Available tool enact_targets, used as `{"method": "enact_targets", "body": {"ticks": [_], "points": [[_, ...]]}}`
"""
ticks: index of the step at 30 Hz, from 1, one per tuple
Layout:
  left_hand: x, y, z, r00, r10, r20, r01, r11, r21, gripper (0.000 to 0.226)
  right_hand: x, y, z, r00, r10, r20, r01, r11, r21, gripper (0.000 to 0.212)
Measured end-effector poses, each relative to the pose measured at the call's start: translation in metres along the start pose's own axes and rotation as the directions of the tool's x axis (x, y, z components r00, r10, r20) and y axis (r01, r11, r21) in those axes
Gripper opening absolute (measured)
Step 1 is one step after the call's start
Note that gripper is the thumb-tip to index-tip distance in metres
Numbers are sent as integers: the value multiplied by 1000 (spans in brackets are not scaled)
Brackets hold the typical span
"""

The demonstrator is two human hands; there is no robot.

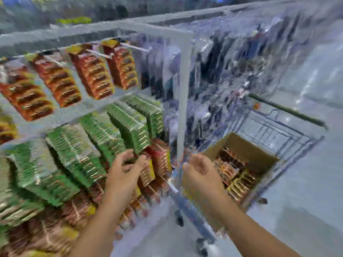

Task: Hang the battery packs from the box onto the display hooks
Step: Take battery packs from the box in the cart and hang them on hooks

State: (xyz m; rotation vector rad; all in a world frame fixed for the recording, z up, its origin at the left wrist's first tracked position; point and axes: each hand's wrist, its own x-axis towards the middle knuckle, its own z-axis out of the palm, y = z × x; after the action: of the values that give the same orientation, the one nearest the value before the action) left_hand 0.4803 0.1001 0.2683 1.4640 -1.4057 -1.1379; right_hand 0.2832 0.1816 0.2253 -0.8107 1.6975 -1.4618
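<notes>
Our left hand is raised to the display, fingers curled against the red battery packs hanging just below the green rows; heavy motion blur stops us telling whether they pinch a pack or only touch it. Our right hand hovers palm-up between the display and the box, fingers loosely curled and apart, holding nothing.

The hanging red packs stand on edge, long axis near vertical, faces turned outward along the hooks. The green packs above them are stacked the same way, in rows tilting down toward us. On the top rail, orange packs hang from white hooks whose tips point toward us and to the right.

The cardboard box sits open in a wire cart to the right of the display. Inside it, red and gold boxed packs lie packed in rows, long axis roughly across the box.
</notes>
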Motion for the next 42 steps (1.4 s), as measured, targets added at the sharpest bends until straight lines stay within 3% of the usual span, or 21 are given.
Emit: {"method": "enact_targets", "body": {"ticks": [3, 6, 12, 19, 29, 32, 36, 39, 42], "points": [[-16, -2, 90, 995, -23, 98, 19, 999, 35, 37, 6, 23, -87, 995, 44, -87, -49, 998, -47, 30], [-24, -6, 166, 977, -63, 205, 37, 991, 128, 31, 20, 41, -156, 982, 109, -152, -121, 990, -75, 35], [-4, -25, 260, 901, -174, 397, 86, 969, 231, 39, 65, 87, -221, 959, 193, -209, -231, 957, -177, 32], [52, -73, 326, 843, -361, 398, 256, 921, 292, 52, 123, 144, -216, 932, 303, -199, -356, 869, -345, 30], [81, -97, 379, 814, -507, 285, 430, 855, 291, 61, 193, 178, -218, 869, 495, 25, -369, 680, -633, 32], [82, -104, 400, 821, -543, 177, 482, 825, 295, 63, 219, 190, -225, 846, 507, 168, -240, 642, -729, 41], [77, -120, 428, 799, -602, -4, 578, 766, 282, 67, 248, 215, -238, 762, 506, 404, 73, 553, -830, 50], [71, -130, 446, 766, -630, -126, 634, 709, 309, 71, 263, 238, -247, 619, 511, 596, 394, 455, -799, 57], [67, -138, 468, 725, -640, -256, 688, 651, 321, 72, 277, 254, -256, 414, 559, 719, 682, 332, -651, 64]]}}
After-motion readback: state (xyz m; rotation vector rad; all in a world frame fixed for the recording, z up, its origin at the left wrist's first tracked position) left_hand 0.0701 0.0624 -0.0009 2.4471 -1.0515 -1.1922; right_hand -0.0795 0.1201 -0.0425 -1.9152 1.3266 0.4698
